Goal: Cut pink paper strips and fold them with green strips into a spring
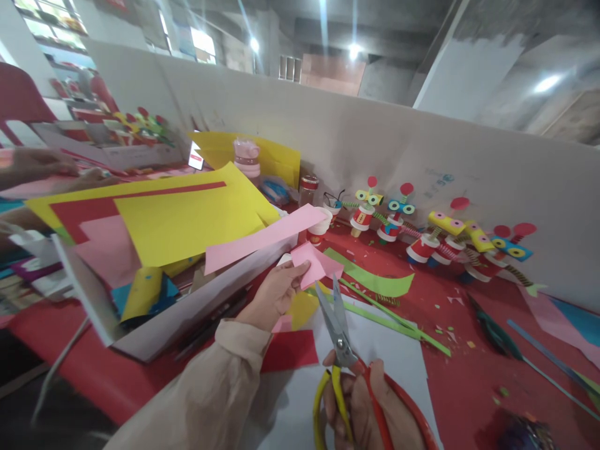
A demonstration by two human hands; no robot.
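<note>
At the far left, another person's hands (40, 165) reach in over pink paper. Next comes a white cardboard box (87, 290), with yellow card sheets (187, 228) lying across its top and a rolled yellow paper tube (143, 290) inside. A pink bottle (246, 164) stands behind it, and a long pink paper strip (262, 239) slants over the box's near wall. The left hand (276, 290) is closed in a pinch, thumb and fingers gripping a small pink paper piece (307, 265) above the white sheet (290, 406). Just below that piece, the scissors (340, 344) point up with blades parted; I cannot tell whether their tips touch it. The right hand (368, 400) curls around their yellow and red handles. Farther right, a green paper strip (375, 278) lies on the red tabletop (462, 387), in front of a row of paper-cup figures (424, 247) along the pale partition (398, 144).
</note>
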